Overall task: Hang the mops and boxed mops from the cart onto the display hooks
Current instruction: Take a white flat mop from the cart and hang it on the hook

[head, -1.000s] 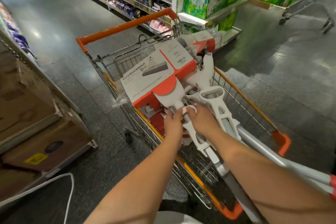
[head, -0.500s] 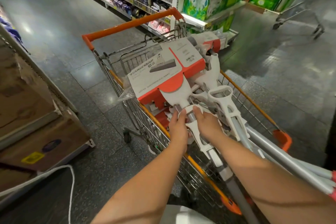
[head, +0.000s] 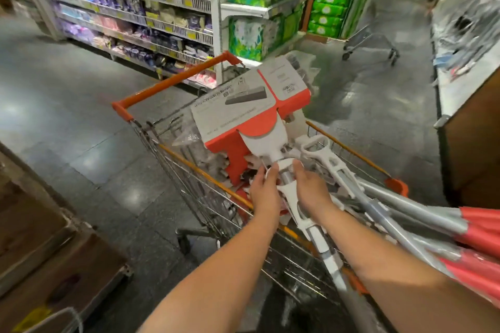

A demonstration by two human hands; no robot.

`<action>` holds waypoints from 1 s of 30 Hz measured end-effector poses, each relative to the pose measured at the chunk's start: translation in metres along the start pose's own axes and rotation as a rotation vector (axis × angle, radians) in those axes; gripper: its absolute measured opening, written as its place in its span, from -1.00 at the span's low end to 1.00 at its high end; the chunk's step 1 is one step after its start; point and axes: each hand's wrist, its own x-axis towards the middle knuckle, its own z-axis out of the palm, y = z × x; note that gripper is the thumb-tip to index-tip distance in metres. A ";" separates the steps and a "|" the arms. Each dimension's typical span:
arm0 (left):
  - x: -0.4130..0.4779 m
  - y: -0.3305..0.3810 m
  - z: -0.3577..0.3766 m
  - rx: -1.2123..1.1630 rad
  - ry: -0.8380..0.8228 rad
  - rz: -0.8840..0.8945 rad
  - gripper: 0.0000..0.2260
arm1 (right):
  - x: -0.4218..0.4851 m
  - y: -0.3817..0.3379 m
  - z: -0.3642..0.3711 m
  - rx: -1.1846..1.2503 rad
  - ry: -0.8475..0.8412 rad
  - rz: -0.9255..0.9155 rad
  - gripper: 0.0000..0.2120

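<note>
A boxed mop [head: 243,105], its head in a grey and orange carton, lies on top of the load in the wire cart [head: 189,178]. Its white neck and metal pole [head: 322,246] run toward me. My left hand [head: 263,192] grips the white neck from the left. From the right, my right hand [head: 311,189] grips the same neck. More mops [head: 378,197] with grey poles and red grips lie in the cart to the right, partly hidden under the top one.
The cart's orange push bar [head: 173,82] faces away from me. Stocked shelves [head: 140,19] and green packs [head: 251,8] stand beyond it. Cardboard boxes [head: 40,246] sit low at left, a brown fixture [head: 473,143] at right, another cart [head: 370,43] further back.
The boxed mop has lifted and its carton tilts up more. Both hands stay on its neck. The view has swung up and to the right, and the picture has blurred.
</note>
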 end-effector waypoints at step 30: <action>-0.296 0.049 0.042 0.139 -1.263 0.094 -0.81 | -0.351 -0.020 -0.154 0.111 1.172 0.222 -0.58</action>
